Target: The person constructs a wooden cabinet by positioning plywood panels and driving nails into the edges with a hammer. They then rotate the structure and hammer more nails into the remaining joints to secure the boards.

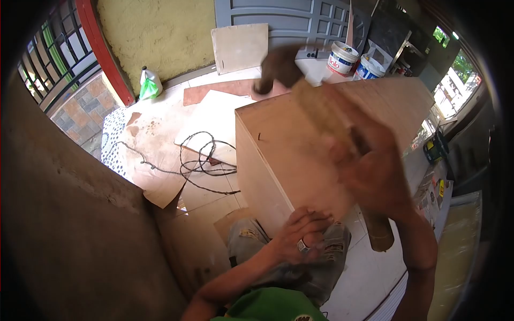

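A hammer [319,109] is raised over a plywood box [300,155], its dark head blurred by motion. My right hand [369,166] is closed around the wooden handle, whose butt end sticks out below my wrist. At the box's near corner my left hand [305,234], with a ring on one finger, has its fingers bent and pressed together against the edge. Whatever may be pinched in those fingers is too small to make out. A small dark nail or mark [259,137] shows on the box top near its left edge.
A black cord [201,160] lies in loops on the tiled floor beside the box, near thin plywood sheets [160,179]. Paint buckets [342,58] stand behind the box. A wall [69,214] closes off the left side, and a framed panel [455,251] is at right.
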### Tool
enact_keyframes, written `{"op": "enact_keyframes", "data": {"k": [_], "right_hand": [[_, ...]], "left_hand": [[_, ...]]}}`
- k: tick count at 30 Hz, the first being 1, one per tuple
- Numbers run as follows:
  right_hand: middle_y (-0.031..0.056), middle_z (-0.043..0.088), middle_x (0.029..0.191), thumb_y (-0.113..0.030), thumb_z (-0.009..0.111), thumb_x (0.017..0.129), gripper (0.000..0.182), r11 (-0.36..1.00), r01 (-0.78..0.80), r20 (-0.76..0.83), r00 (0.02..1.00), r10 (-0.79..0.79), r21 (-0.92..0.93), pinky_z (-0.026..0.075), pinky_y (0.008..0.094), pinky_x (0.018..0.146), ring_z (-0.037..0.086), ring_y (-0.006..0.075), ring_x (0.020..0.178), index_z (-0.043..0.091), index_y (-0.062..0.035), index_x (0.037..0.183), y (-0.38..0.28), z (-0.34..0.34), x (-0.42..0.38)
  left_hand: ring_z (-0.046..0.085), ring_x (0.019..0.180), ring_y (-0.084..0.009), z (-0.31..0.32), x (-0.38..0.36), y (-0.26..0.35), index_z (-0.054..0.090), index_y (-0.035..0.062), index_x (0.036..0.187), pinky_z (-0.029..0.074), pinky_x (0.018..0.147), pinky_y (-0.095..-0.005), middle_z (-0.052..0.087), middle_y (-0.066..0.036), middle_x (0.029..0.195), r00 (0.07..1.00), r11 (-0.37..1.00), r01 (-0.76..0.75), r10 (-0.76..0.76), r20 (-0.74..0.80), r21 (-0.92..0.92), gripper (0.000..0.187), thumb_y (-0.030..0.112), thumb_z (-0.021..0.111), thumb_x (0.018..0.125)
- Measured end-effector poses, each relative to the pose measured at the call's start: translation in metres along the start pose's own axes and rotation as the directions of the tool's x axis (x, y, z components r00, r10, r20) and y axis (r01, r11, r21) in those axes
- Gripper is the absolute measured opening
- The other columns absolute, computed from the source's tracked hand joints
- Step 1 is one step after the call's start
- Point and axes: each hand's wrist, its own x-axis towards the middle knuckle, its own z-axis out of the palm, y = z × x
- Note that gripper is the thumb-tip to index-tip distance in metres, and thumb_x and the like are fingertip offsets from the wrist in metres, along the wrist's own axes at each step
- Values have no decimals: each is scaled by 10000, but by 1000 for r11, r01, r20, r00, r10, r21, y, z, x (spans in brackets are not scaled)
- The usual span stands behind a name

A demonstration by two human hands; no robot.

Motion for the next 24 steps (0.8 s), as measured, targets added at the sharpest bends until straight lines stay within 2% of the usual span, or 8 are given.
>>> {"op": "enact_keyframes", "data": {"k": [5, 8, 11, 14, 16, 18, 20, 24], "right_hand": [[53, 571, 779, -448, 395, 1030, 440, 961, -275, -613, 764, 203, -25, 463, 269, 582, 568, 104, 703, 586, -52, 1040, -66, -36, 13], [39, 547, 754, -325, 484, 1012, 282, 989, -140, -457, 877, 149, 53, 465, 260, 629, 571, 98, 711, 588, -63, 1014, -59, -38, 7], [152, 679, 1075, -100, 540, 931, 436, 921, 267, 119, 963, -242, -284, 512, 349, 830, 672, 230, 936, 509, 0, 1354, 14, 4, -16], [244, 651, 1174, -115, 581, 899, 551, 946, -103, 337, 918, 208, -306, 532, 389, 767, 694, 272, 804, 446, -2, 1421, 32, 16, -10], [205, 628, 1245, -116, 575, 917, 558, 955, 135, 68, 990, -121, -264, 543, 352, 742, 688, 211, 775, 428, -45, 1450, 27, 4, -4], [116, 660, 877, -191, 520, 973, 507, 980, -59, -93, 995, 42, -190, 518, 281, 587, 627, 153, 614, 431, -62, 1454, -10, -14, -5], [96, 601, 839, -245, 511, 996, 507, 952, -298, -410, 861, 300, 70, 439, 220, 470, 537, 68, 543, 406, -86, 1466, -43, -24, -2], [137, 624, 914, -265, 523, 999, 517, 911, -5, -382, 907, 178, 413, 503, 275, 532, 603, 127, 628, 406, 12, 1419, -48, -32, -6]], "left_hand": [[617, 1127, -313, -2, 2, 0, 570, 37, 929, 416, 1008, -458, 644, -165, 1175, 1000, 1000, -2, 3, -13, 17, 183, 77, 660, 775], [610, 1135, -297, 3, -5, -3, 595, 27, 992, 428, 999, -442, 633, -159, 1195, 999, 1000, 25, -25, -20, 9, 246, 58, 663, 757], [612, 1160, -309, 4, -5, 3, 507, 87, 833, 393, 1004, -453, 654, -145, 1187, 995, 996, 85, -86, -45, -18, 71, 74, 577, 833], [611, 1160, -302, -2, 2, 4, 505, 83, 836, 396, 1001, -460, 640, -152, 1214, 997, 997, 75, -76, -12, -28, 72, 78, 576, 840], [610, 1160, -300, 4, -4, 1, 508, 79, 842, 395, 1000, -459, 638, -152, 1218, 997, 997, 76, -76, -32, -16, 74, 78, 582, 837], [610, 1160, -299, 7, -6, -2, 511, 75, 848, 394, 1000, -459, 636, -152, 1223, 996, 996, 86, -86, -31, -16, 77, 77, 587, 834], [609, 1161, -300, 10, -5, -2, 524, 65, 842, 386, 1006, -455, 640, -152, 1218, 996, 1000, 9, -10, -85, -20, 66, 68, 586, 819], [606, 1166, -306, 8, -6, 2, 535, 61, 818, 377, 1012, -446, 646, -158, 1206, 997, 1000, 11, -11, -70, -3, 50, 63, 585, 809]]}}
